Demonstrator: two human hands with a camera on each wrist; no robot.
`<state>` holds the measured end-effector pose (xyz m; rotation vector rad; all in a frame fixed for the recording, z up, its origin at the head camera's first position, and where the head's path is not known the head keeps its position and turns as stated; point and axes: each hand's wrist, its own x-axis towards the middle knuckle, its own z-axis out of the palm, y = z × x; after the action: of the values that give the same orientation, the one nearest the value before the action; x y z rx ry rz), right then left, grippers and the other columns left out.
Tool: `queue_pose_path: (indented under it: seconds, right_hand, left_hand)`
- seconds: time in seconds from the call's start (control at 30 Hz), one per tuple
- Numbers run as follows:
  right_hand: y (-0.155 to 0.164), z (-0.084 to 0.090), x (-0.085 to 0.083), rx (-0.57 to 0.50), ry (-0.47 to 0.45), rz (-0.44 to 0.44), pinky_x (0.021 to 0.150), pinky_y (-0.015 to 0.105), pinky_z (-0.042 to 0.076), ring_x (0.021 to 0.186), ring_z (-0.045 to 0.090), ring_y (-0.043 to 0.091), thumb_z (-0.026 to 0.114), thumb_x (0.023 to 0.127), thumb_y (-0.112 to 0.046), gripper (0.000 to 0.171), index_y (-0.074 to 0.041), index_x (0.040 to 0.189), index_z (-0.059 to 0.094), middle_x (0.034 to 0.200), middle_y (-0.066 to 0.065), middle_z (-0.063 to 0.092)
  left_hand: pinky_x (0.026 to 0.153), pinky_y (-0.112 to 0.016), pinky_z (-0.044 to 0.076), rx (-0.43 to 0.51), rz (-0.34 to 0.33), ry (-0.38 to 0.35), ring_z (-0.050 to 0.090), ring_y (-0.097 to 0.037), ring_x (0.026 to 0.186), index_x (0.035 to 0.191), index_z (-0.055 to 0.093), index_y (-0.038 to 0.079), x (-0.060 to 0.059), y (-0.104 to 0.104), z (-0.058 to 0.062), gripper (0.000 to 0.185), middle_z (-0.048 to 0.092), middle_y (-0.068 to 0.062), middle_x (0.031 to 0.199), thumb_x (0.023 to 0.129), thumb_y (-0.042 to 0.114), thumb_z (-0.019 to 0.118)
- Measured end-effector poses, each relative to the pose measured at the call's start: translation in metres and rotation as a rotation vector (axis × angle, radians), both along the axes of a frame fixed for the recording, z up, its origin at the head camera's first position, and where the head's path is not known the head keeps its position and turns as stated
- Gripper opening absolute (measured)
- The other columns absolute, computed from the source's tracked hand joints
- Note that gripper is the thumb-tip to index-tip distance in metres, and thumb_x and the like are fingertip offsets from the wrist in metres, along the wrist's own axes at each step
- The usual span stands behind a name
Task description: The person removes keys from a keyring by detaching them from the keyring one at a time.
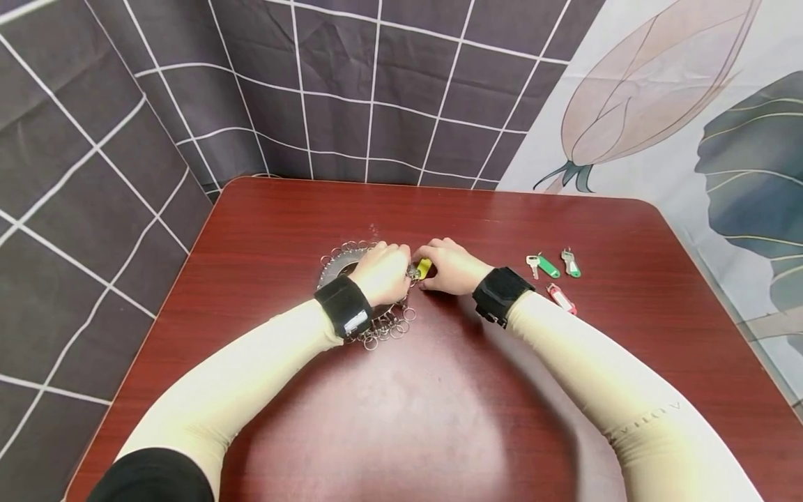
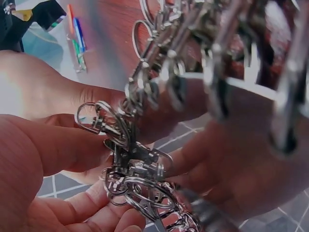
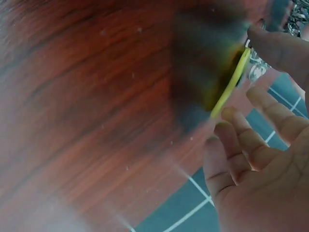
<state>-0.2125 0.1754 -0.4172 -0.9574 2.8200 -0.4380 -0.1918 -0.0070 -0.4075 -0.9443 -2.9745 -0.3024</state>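
Yellow key tag (image 1: 424,268), long axis toward rings (image 1: 384,328)

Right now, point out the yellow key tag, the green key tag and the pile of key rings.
yellow key tag (image 1: 424,268): head view, on its visible yellow body between the hands.
green key tag (image 1: 548,266): head view, middle of the tag.
pile of key rings (image 1: 384,328): head view, on loose rings at its near edge.

The only lettering in view is faint pale print along the right sleeve (image 1: 633,418), near the forearm's lower end in the head view; it seems to read "VIIOV", but it is too faint to be certain. Nothing else carries legible text.
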Motion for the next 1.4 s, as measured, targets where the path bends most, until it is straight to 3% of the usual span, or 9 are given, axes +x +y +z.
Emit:
queue_pose_path:
  seconds: [0.23,0.43,0.67,0.87,1.0,1.13,1.27,1.4]
  right_hand:
    - [-0.001,-0.007,-0.001,0.041,-0.002,-0.005,0.081,0.043,0.037,0.092,0.051,0.024,0.076,0.081,-0.03,0.038,-0.017,0.116,0.064,0.095,0.002,0.059]
    - [0.003,-0.006,0.003,0.042,0.006,-0.007,0.079,0.042,0.037,0.088,0.052,0.023,0.072,0.086,-0.03,0.031,-0.017,0.114,0.063,0.088,-0.001,0.062]
    - [0.012,-0.007,0.008,0.01,0.066,0.014,0.081,0.045,0.042,0.089,0.057,0.027,0.072,0.086,-0.023,0.031,-0.011,0.113,0.063,0.099,0.003,0.067]
    - [0.01,-0.011,0.01,-0.014,0.099,0.032,0.08,0.042,0.043,0.087,0.055,0.026,0.074,0.084,-0.02,0.032,-0.01,0.113,0.065,0.096,0.006,0.064]
    - [0.001,-0.011,0.01,-0.023,0.079,0.021,0.082,0.041,0.04,0.092,0.05,0.028,0.076,0.081,-0.025,0.037,-0.013,0.115,0.066,0.098,0.009,0.055]
    - [-0.01,-0.011,0.01,-0.025,0.028,-0.005,0.089,0.044,0.037,0.104,0.045,0.03,0.078,0.078,-0.029,0.042,-0.014,0.115,0.065,0.109,0.01,0.05]
    - [-0.017,-0.011,0.01,-0.015,-0.009,-0.014,0.089,0.045,0.036,0.106,0.043,0.029,0.076,0.079,-0.032,0.036,-0.015,0.107,0.064,0.113,0.01,0.049]
    - [-0.018,-0.013,0.008,0.025,0.009,-0.012,0.085,0.043,0.036,0.101,0.043,0.028,0.074,0.081,-0.034,0.024,-0.017,0.093,0.062,0.105,0.006,0.048]
  left_hand:
    - [0.081,-0.04,0.045,-0.009,0.004,-0.005,0.056,-0.03,0.087,0.097,0.062,0.004,-0.004,-0.001,-0.01,0.022,0.062,-0.011,0.09,0.081,0.018,0.066]
    - [0.081,-0.04,0.045,0.005,0.009,-0.016,0.056,-0.029,0.087,0.093,0.063,0.009,-0.006,-0.006,-0.015,0.017,0.062,-0.008,0.088,0.078,0.017,0.068]
    - [0.086,-0.039,0.043,-0.025,-0.015,-0.01,0.057,-0.027,0.091,0.095,0.066,0.008,0.001,-0.01,-0.009,0.017,0.064,-0.008,0.09,0.079,0.015,0.068]
    - [0.085,-0.037,0.042,-0.005,-0.036,0.016,0.057,-0.025,0.089,0.091,0.069,0.011,0.002,-0.012,-0.012,0.011,0.065,-0.005,0.088,0.081,0.013,0.066]
    - [0.081,-0.037,0.043,0.029,-0.02,0.024,0.056,-0.024,0.084,0.085,0.069,0.012,0.001,-0.013,-0.014,0.006,0.064,-0.004,0.083,0.083,0.013,0.064]
    - [0.079,-0.038,0.044,0.05,-0.018,0.056,0.057,-0.025,0.08,0.082,0.067,0.01,0.001,-0.014,-0.012,0.005,0.062,-0.004,0.079,0.084,0.013,0.063]
    - [0.076,-0.039,0.045,0.078,-0.018,0.082,0.057,-0.026,0.077,0.079,0.064,0.01,0.001,-0.016,-0.01,0.01,0.059,-0.004,0.075,0.087,0.013,0.06]
    - [0.072,-0.038,0.047,0.101,-0.002,0.076,0.057,-0.025,0.075,0.078,0.063,0.011,-0.001,-0.019,-0.009,0.01,0.058,-0.003,0.074,0.087,0.012,0.059]
